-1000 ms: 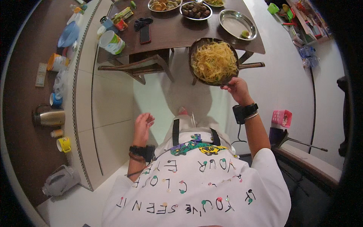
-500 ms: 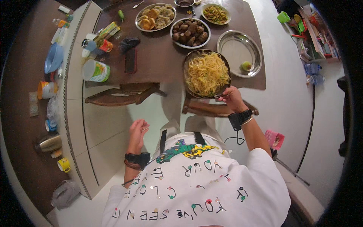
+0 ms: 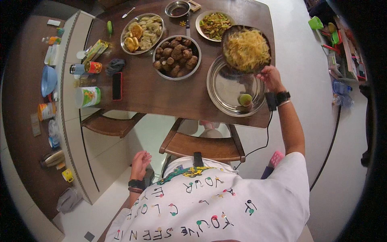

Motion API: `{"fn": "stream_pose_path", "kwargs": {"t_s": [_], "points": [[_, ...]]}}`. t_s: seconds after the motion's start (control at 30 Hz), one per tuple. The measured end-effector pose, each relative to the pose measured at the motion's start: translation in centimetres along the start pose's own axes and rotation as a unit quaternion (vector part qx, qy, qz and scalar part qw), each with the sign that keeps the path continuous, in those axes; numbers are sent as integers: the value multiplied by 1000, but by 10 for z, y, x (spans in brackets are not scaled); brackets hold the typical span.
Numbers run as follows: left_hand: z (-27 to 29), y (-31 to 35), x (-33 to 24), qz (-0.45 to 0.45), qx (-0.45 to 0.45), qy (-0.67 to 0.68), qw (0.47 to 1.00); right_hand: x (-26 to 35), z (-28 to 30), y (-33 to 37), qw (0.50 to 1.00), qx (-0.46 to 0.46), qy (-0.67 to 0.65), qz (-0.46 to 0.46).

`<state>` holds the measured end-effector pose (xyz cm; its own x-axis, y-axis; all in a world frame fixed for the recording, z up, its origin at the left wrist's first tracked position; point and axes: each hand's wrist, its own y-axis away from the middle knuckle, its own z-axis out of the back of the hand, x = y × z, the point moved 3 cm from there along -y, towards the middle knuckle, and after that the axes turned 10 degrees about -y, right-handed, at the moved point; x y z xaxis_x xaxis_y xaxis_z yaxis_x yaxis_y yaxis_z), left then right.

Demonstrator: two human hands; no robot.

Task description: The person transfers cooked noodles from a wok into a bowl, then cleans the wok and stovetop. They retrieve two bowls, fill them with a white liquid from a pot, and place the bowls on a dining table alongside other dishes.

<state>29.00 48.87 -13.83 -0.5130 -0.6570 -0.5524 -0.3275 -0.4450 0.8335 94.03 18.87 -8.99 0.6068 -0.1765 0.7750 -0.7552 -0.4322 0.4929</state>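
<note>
My right hand (image 3: pixel 271 78) grips the near edge of a dark plate (image 3: pixel 232 66) heaped with pale yellow shreds (image 3: pixel 246 49). The plate hangs over the far right part of a wide steel basin (image 3: pixel 211 89) and hides some of it. A round green fruit (image 3: pixel 245 99) lies inside the basin. Left of it stands a steel bowl (image 3: pixel 156 71) of brown, rough roots (image 3: pixel 176 54). Behind the dark plate is a white plate of sliced green vegetables (image 3: pixel 216 25). My left hand (image 3: pixel 140 162) hangs low beside my body, fingers loosely stretched, holding nothing.
Dumplings and yellow rounds fill a plate (image 3: pixel 161 35) further left. A knife (image 3: pixel 188 26) lies behind the roots. A phone (image 3: pixel 117 86), a dark cloth (image 3: pixel 115 67) and a white tub (image 3: pixel 88 97) are on the left. A wooden chair (image 3: pixel 201 148) stands between me and the table (image 3: pixel 169 97).
My right hand has carried the plate of shreds forward and right, from the table's near edge to over the basin. The view has shifted right; my left hand stays low.
</note>
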Motion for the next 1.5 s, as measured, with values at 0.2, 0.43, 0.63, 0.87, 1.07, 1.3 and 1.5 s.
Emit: {"fn": "stream_pose_path", "kwargs": {"t_s": [0.2,0.43,0.63,0.87,1.07,1.3,1.5], "points": [[-1,9,13,23,-70,13,997,26,78,-97,988,97,-95,-74],[1,21,23,48,-92,30,994,14,121,-130,999,2,-39,-11],[-2,32,20,56,-85,39,994,-2,126,-127,998,-50,33,-12],[-6,45,32,35,-81,49,995,9,128,-148,957,-17,257,-136],[9,70,68,-4,-139,36,990,72,42,-102,514,-88,822,228],[80,141,165,-101,-185,147,967,-79,-234,87,719,48,557,414],[218,241,347,-120,-277,309,902,-401,-422,404,608,406,577,364]]}}
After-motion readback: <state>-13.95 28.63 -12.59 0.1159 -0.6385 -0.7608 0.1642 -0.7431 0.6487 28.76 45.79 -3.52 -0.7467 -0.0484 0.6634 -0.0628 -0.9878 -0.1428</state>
